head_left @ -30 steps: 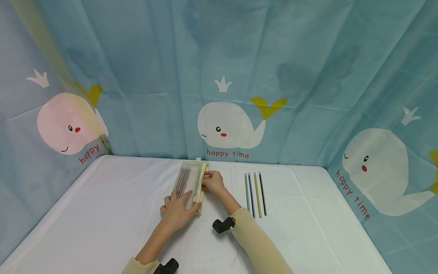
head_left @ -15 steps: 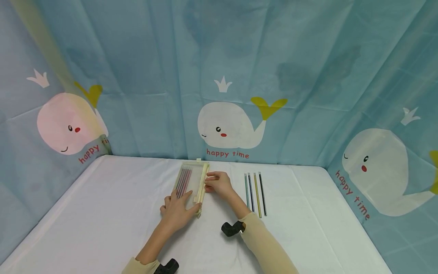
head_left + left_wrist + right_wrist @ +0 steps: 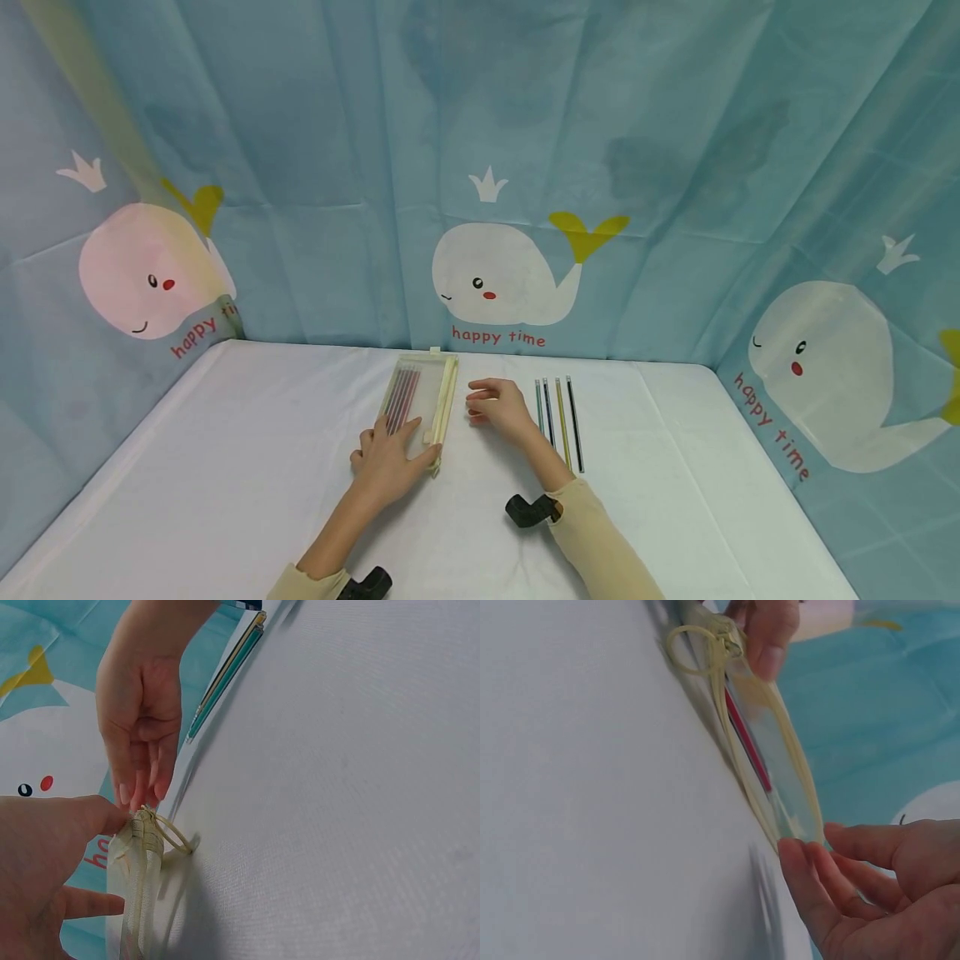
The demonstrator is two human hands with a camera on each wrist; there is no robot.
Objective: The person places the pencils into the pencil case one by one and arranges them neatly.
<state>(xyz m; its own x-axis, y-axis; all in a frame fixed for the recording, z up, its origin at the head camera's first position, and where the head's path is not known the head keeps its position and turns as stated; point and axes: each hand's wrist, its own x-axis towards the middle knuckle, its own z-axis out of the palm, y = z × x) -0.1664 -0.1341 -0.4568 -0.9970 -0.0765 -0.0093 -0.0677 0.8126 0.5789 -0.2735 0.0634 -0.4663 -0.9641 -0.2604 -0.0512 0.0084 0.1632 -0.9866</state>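
A flat, see-through pencil case [image 3: 430, 383] with cream edging lies at the back middle of the table. Several reddish and dark pencils [image 3: 405, 392] show inside it. My left hand [image 3: 386, 471] rests spread on its near end, thumb at the zip side. In the left wrist view, the thumb sits by the zip end [image 3: 146, 832]. My right hand [image 3: 501, 408] is just right of the case, fingers loosely bent, holding nothing. In the right wrist view, a red pencil [image 3: 746, 742] shows between the case's edges, and a cord loop [image 3: 669, 651] hangs from the zip end.
Several more pencils lie side by side right of the right hand, among them a yellow pencil [image 3: 562, 417] and a black pencil [image 3: 575, 425]. A white cloth [image 3: 675, 500] covers the table. Behind stands a blue whale-print curtain [image 3: 337, 275].
My right hand was at the case's right edge a second ago and has drawn away from it to the right. The left hand and the case have stayed in place.
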